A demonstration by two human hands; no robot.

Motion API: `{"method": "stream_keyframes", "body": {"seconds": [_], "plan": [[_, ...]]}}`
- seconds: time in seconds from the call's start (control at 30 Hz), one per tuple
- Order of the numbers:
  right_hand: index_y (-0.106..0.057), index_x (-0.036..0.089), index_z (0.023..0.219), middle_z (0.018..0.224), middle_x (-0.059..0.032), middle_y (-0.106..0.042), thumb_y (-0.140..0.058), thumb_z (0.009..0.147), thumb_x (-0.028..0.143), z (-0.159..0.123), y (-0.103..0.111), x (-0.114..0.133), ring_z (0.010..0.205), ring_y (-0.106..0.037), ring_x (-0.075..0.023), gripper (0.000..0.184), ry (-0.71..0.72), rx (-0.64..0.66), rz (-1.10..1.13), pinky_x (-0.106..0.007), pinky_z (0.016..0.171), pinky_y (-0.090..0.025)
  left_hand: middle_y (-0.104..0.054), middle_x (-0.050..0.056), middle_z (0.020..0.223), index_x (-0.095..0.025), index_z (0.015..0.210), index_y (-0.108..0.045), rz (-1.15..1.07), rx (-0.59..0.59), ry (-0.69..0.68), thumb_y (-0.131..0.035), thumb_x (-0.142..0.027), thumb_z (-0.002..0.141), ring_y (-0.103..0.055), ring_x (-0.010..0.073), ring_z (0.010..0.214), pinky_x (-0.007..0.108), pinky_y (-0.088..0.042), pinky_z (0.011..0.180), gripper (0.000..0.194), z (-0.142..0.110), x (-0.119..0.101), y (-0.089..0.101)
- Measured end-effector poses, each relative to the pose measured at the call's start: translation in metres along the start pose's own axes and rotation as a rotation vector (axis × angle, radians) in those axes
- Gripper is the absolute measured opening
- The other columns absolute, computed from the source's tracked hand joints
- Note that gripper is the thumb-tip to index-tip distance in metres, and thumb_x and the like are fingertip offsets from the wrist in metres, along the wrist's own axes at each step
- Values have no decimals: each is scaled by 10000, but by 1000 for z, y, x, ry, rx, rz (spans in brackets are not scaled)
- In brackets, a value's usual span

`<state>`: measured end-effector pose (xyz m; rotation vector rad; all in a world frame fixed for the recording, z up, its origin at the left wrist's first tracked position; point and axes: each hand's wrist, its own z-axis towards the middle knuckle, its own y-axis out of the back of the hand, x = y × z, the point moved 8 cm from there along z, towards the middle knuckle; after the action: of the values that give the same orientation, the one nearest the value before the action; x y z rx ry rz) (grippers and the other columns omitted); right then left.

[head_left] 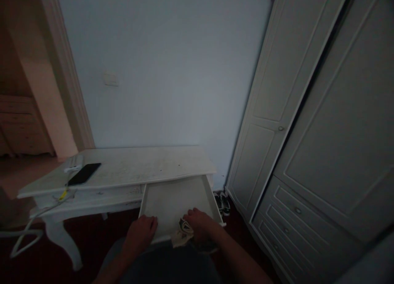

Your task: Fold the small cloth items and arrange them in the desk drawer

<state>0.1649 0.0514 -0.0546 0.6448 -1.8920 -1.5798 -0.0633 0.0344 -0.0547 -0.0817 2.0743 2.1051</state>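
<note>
Right grip | cloth bunched within, end protruding left | near drawer front

The head camera looks forward and down — open drawer close below, wall beyond.

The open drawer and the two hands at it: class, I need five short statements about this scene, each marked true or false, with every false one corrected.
1. The right hand holds a crumpled cloth. True.
2. The left hand is at the front left corner of the drawer. True.
3. The drawer is fully closed. False: it is pulled out from under the table top.
4. The phone lies inside the drawer. False: it lies at the left end of the table top.
5. The shoes are on the floor, to the right of the drawer. True.
</note>
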Motion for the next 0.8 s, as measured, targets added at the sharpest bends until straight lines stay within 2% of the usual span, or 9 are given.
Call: {"method": "stream_keyframes", "body": {"seconds": [0.1, 0.23, 0.47, 0.6, 0.8], "plan": [[-630, 169, 1274, 1238, -165, -649, -920, 612, 332, 5, -1, 8, 1134, -611, -359, 741, 16, -15, 49, -434, 940, -512, -789, 114, 1054, -229, 1054, -789, 21, 6, -17, -389, -347, 1035, -730, 251, 1035, 337, -508, 931, 417, -2, -2, 1], [-641, 170, 1242, 1224, -152, -641, -902, 675, 389, -6, 7, 4, 1129, -593, -335, 662, 12, -58, 129, -431, 995, -468, -790, 126, 1040, -215, 1043, -792, 35, 28, -14, -278, -341, 1075, -735, 253, 1030, 350, -507, 934, 531, -4, -5, 5], [-656, 221, 1222, 1169, -103, -657, -875, 721, 412, -52, 22, -29, 1090, -606, -303, 579, -77, -115, 154, -367, 933, -459, -786, 113, 1089, -214, 1120, -780, 49, 49, -27, -312, -310, 1060, -715, 259, 1074, 351, -501, 940, 482, -7, -6, 5], [-669, 220, 1216, 1165, -94, -673, -826, 810, 439, -76, 23, -44, 1115, -618, -282, 488, -126, -247, 239, -340, 941, -464, -783, 112, 1064, -221, 1062, -780, 50, 35, -21, -240, -347, 1081, -727, 258, 1051, 352, -503, 934, 554, -8, -7, 9], [-721, 210, 1092, 1095, -89, -724, -698, 896, 332, -88, 23, -52, 1040, -664, -254, 232, -94, -481, 522, -341, 928, -498, -786, 121, 1104, -209, 1080, -777, 4, 89, -36, -260, -375, 1074, -720, 262, 1085, 353, -491, 961, 543, -6, -5, 7]]}}
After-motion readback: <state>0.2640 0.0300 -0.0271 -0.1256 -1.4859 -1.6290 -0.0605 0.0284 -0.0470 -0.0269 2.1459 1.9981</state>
